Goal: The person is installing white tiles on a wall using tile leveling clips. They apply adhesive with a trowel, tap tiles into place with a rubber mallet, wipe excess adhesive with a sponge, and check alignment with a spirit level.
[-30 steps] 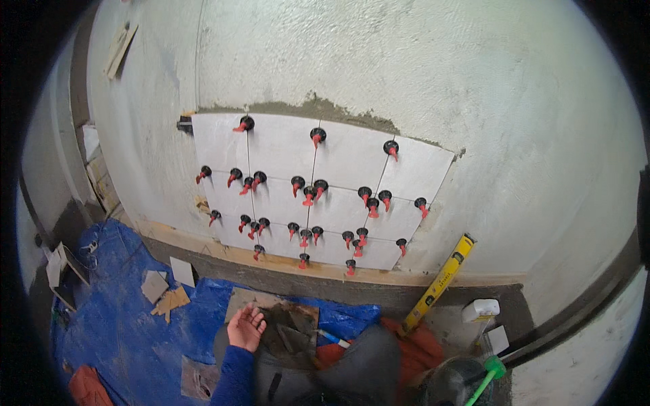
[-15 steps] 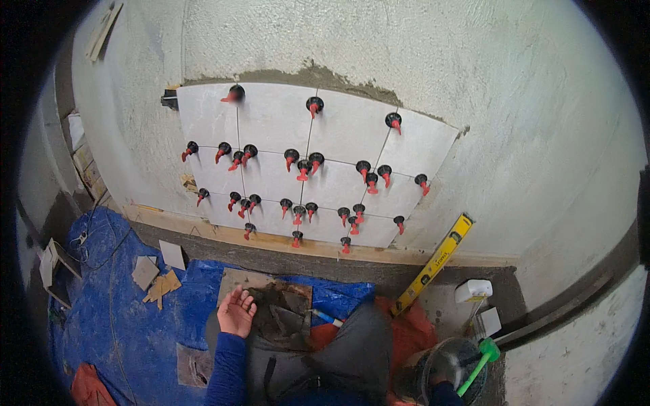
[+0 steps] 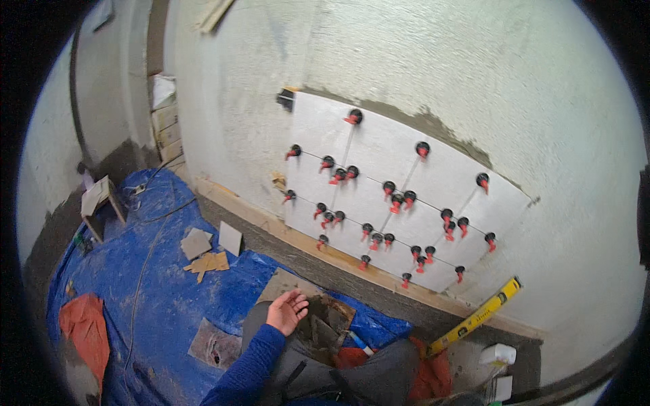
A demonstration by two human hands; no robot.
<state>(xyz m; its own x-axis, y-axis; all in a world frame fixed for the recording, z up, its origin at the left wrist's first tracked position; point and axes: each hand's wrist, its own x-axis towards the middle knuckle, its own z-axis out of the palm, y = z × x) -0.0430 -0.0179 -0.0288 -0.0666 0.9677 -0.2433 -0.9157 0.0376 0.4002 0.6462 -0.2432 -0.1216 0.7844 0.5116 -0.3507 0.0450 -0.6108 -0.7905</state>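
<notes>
- One huge pale wall point(image 3: 555, 169) is filling the top and right, rough and grey-white all over
- Blue tarp point(image 3: 162, 271) is sprawling across the floor at left, creased and dusty, a thin cable trailing over it
- Pale tiles point(image 3: 386, 149) are lining up in rows on that wall, a timber strip point(image 3: 342, 257) running along beneath them
- Grey-trousered legs point(image 3: 379, 372) are bulking up at the bottom edge
- Yellow spirit level point(image 3: 477, 318) is slanting up to the right, its low end meeting a bunched red cloth point(image 3: 433, 379)
- Mortar board point(image 3: 276, 284) is lying just in front of the legs, dark mortar point(image 3: 332, 314) spreading across its middle
- And look, the left hand point(image 3: 287, 312) is hovering at the board's near left side, palm turning up, fingers curling loosely and standing apart, clamping on nothing; whether it is touching the board, I cannot tell
- Right hand is sitting out of view, so I cannot tell its grip
- White container point(image 3: 497, 354) is standing near the level
- Blue-and-white handle point(image 3: 360, 342) is poking out beside the mortar
- Little black clips point(image 3: 423, 149) with red grips are dotting the tile joints
</notes>
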